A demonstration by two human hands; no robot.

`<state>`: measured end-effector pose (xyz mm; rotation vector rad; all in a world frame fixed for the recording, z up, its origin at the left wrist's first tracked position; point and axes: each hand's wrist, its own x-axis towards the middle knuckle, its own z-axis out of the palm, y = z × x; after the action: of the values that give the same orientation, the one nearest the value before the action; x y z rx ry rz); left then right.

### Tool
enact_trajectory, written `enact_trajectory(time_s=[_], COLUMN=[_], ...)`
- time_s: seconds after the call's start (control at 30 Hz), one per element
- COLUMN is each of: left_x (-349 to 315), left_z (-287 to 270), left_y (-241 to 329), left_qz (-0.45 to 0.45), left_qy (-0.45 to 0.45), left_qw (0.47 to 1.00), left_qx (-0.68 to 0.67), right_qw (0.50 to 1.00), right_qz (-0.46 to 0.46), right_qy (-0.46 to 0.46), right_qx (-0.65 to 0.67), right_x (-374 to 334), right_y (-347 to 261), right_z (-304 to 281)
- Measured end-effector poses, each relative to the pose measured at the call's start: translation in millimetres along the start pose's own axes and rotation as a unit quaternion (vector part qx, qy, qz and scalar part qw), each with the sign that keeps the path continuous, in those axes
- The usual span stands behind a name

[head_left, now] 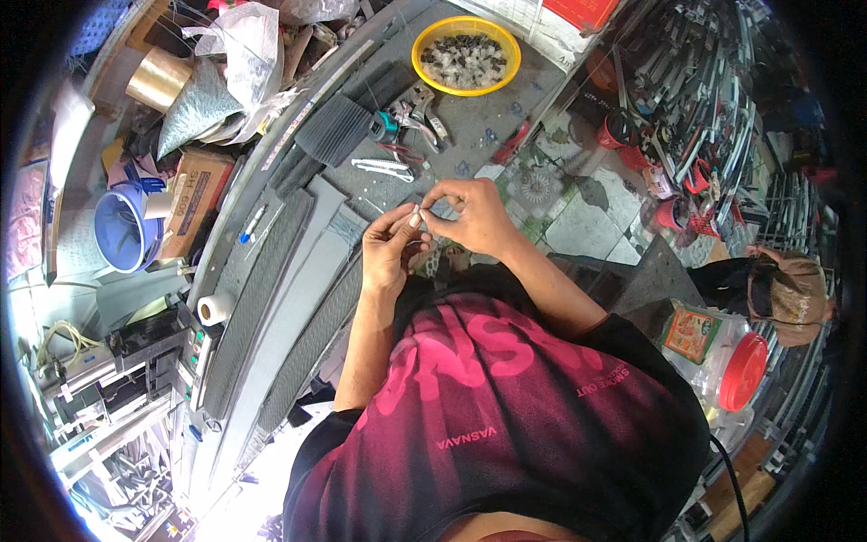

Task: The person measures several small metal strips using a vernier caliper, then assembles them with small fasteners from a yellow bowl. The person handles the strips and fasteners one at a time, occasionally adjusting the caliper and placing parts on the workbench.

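Grey workbench [492,122] cluttered: yellow bowl [466,55] of small dark parts, pliers [411,113], long grey mesh strips [262,289] along the edge. Blue bucket [126,230], cardboard box [194,199] and brass-coloured roll [158,79] at left. Patterned tile floor [578,208] at right, metal racks [722,108] beyond. Clear jar with red lid [722,357] nearby. Strong glare at lower left

A yellow bowl [466,54] of small dark parts stands at the far end of the grey workbench [492,117]. Pliers [411,113] lie just beside a black pleated strip [332,128]. A blue bucket [126,230] sits at left, near a cardboard box [194,194]. A red-lidded plastic jar [722,357] stands at right.
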<state>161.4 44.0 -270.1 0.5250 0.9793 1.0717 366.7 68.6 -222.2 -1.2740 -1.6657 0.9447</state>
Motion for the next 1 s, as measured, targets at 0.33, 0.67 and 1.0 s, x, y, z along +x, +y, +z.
enact_trajectory(time_s=[0.33,0.67,1.0], left_x=[-7,-32,-31], left_z=[-11,-40,-71], left_y=[9,1,-9], left_qz=[0.018,-0.012,0.214], left_qy=[0.002,0.012,0.042], left_qw=[0.992,0.995,0.946], left_qx=[0.124,0.097,0.239], right_qw=[0.999,0.989,0.969], right_qz=[-0.014,0.044,0.101], right_qy=[-0.05,-0.143,-0.189], right_qx=[0.006,-0.012,0.12], right_x=[1,-6,-10], right_y=[6,12,12], right_z=[4,31,80])
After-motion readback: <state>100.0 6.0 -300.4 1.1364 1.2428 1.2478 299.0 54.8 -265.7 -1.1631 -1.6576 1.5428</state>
